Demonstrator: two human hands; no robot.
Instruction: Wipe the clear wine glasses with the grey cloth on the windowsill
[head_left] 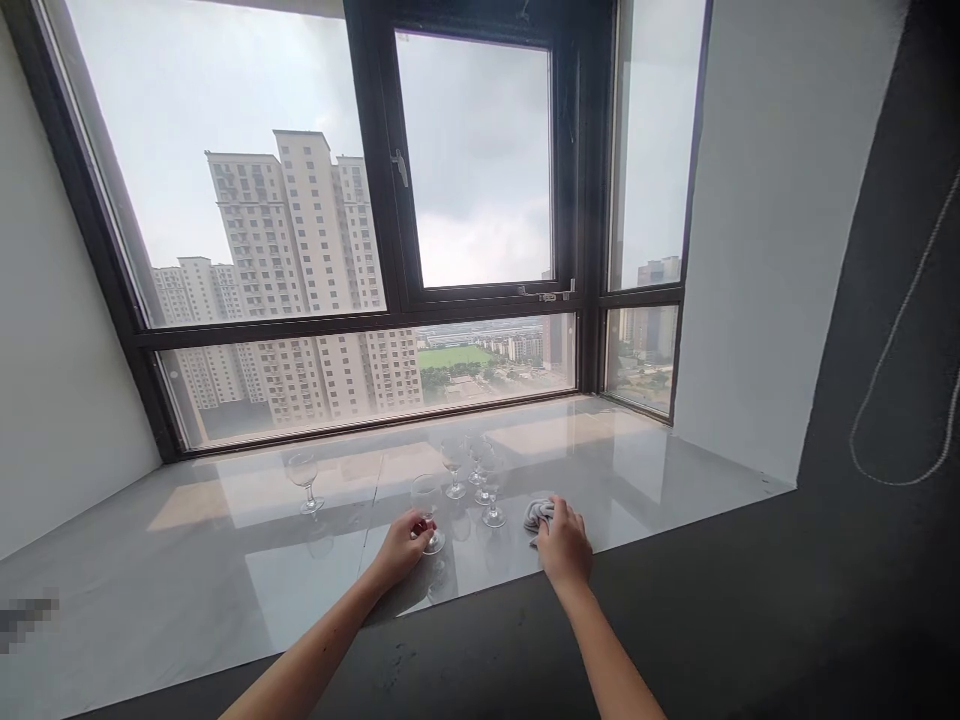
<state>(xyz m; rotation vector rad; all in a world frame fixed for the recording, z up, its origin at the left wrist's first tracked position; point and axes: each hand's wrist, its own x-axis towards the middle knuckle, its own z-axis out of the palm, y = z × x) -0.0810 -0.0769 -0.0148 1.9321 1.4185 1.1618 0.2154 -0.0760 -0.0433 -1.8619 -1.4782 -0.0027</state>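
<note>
Gripping a glass [427, 492] and a cloth [536, 516] at once!

Straight to the glass: standing about upright by the near edge of the windowsill [187, 590], just left of a cluster of glasses [484, 496]. Touching down at the base, or a shade above? Cannot tell, not through all that clear glass and gloss. Grasped low, around the stem just below the bowl, by the curled fingers of the left hand [405, 545]. A fine place to hold! To do this well, pinch lightly, steady the stem between thumb and fingers, and spare the thin rim. Mind that near edge too; better to bring the base farther in than let it stray out. Across to the cloth now: pale grey, bunched up, grasped in the right hand [564, 540], with folds poking out toward the glasses. Best to tuck in loose corners and give the nearest stems some room.

And what of the pose? On the left, slanting up from the bottom of the view, forearm low across the near edge, back of the hand uppermost. On the right, angling up and inward, wrist near the edge, palm down, fingers bent over the bundle.

Farther out, well to the left: a lone glass [304, 470], upright on the sill. Behind it all, a dark-framed window [475, 160], looking out on tower blocks [304, 240] under cloud.
</note>
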